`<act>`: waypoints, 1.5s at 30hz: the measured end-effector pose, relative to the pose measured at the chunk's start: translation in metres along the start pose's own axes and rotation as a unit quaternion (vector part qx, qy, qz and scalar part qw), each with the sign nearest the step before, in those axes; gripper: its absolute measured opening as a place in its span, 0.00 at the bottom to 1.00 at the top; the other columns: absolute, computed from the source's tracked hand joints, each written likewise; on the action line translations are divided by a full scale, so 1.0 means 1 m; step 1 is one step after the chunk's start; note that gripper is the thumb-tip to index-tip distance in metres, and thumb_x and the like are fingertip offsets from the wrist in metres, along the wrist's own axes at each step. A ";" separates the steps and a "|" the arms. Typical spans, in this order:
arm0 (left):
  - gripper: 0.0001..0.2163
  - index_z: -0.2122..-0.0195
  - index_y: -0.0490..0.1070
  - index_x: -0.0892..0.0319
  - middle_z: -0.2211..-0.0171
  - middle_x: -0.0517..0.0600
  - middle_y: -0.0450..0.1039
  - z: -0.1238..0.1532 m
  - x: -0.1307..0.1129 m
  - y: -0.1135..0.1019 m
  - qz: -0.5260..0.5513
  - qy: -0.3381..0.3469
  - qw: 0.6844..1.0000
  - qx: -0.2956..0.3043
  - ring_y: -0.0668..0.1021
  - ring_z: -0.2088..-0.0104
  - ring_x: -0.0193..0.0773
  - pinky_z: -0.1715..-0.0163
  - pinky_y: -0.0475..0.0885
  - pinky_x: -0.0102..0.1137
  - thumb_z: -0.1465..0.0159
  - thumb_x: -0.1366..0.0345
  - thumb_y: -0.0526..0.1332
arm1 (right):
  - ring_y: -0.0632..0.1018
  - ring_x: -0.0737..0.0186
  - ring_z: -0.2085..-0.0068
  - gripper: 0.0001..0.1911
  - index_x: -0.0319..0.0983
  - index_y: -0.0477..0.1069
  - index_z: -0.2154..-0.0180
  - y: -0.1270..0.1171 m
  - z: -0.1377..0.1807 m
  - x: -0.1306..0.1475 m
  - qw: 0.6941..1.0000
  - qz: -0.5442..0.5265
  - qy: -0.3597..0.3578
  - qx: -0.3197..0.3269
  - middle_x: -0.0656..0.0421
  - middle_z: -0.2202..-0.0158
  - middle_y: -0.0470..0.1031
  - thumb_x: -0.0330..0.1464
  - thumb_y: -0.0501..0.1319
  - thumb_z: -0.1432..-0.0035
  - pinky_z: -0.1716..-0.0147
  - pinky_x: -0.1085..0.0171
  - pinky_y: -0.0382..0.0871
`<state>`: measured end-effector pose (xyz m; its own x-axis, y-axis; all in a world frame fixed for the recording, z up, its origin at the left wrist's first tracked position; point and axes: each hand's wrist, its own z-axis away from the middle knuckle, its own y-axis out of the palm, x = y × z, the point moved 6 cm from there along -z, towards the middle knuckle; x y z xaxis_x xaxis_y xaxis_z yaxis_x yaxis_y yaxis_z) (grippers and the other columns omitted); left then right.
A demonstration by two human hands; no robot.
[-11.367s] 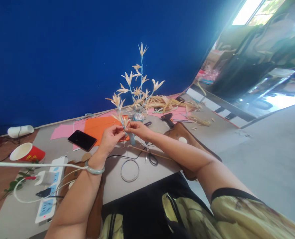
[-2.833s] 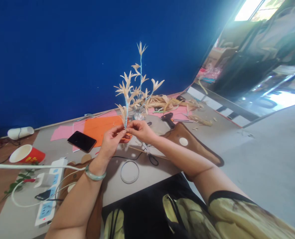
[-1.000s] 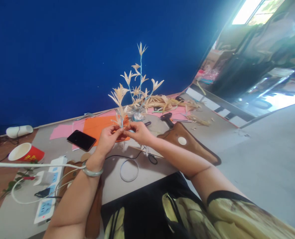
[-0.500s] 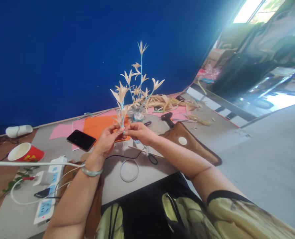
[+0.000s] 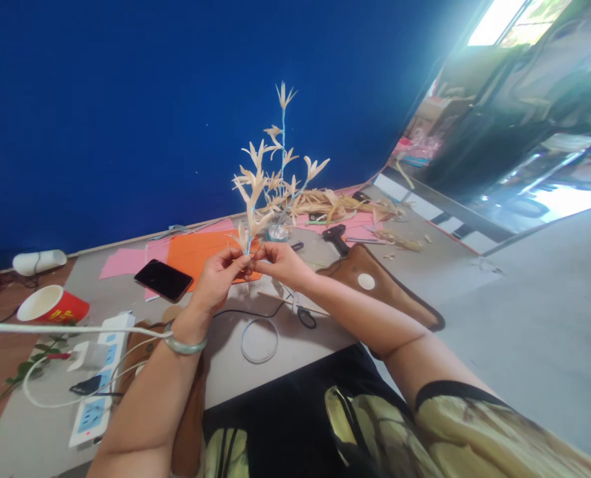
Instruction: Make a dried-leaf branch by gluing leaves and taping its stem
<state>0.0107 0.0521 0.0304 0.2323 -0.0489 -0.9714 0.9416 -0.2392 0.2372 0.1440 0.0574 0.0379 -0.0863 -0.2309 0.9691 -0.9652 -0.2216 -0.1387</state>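
Both hands meet above the table, pinching the base of a small sprig (image 5: 250,202) of pale straw leaves on a blue-wrapped stem. My left hand (image 5: 220,279), with a jade bangle on the wrist, grips the stem from the left. My right hand (image 5: 279,262) pinches it from the right. Just behind stands a taller branch (image 5: 283,156) of the same straw leaves, rising from a small round base (image 5: 277,233).
On the table lie a black phone (image 5: 163,280), orange paper (image 5: 203,254) and pink paper, scissors (image 5: 303,315), a wire ring (image 5: 259,340), a glue gun (image 5: 336,238), loose straw (image 5: 345,207), a power strip (image 5: 99,378) with cables and a red cup (image 5: 51,307). A blue wall rises behind.
The sprig has been turned and tilted between my fingers, its top now leaning right toward the tall branch. Both hands stay in the same spot.
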 end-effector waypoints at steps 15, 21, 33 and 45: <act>0.15 0.70 0.71 0.62 0.72 0.46 0.72 0.005 -0.005 0.005 -0.011 -0.059 0.996 0.065 0.75 0.73 0.32 0.67 0.75 0.32 0.53 0.62 0.73 | 0.56 0.74 0.81 0.18 0.37 0.66 0.64 0.003 0.005 0.006 0.997 -0.067 0.021 0.034 0.71 0.83 0.55 0.43 0.66 0.49 0.80 0.70 0.47; 0.14 0.72 0.69 0.62 0.74 0.45 0.71 0.004 -0.002 0.006 -0.009 -0.041 0.997 0.065 0.75 0.72 0.32 0.67 0.74 0.31 0.53 0.66 0.73 | 0.58 0.73 0.79 0.16 0.37 0.68 0.67 0.003 0.004 0.006 0.997 -0.079 0.007 0.012 0.68 0.81 0.57 0.41 0.66 0.51 0.78 0.68 0.51; 0.13 0.68 0.71 0.62 0.72 0.46 0.71 0.004 0.002 0.010 0.033 -0.063 0.992 0.100 0.75 0.72 0.31 0.69 0.71 0.28 0.51 0.65 0.72 | 0.57 0.74 0.81 0.17 0.38 0.63 0.69 0.003 0.004 0.010 0.995 -0.093 0.021 0.024 0.70 0.83 0.55 0.42 0.66 0.50 0.79 0.69 0.50; 0.12 0.66 0.71 0.61 0.71 0.47 0.71 0.007 -0.004 0.016 0.040 -0.032 0.986 0.156 0.72 0.73 0.30 0.71 0.68 0.28 0.49 0.66 0.71 | 0.63 0.72 0.79 0.16 0.38 0.63 0.68 0.000 0.008 0.019 0.995 -0.077 0.000 0.059 0.68 0.81 0.60 0.41 0.64 0.48 0.79 0.69 0.55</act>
<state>0.0233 0.0415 0.0382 0.2775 -0.1386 -0.9507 0.7971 -0.5192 0.3084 0.1442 0.0458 0.0547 0.0606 -0.1850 0.9809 -0.9315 -0.3636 -0.0110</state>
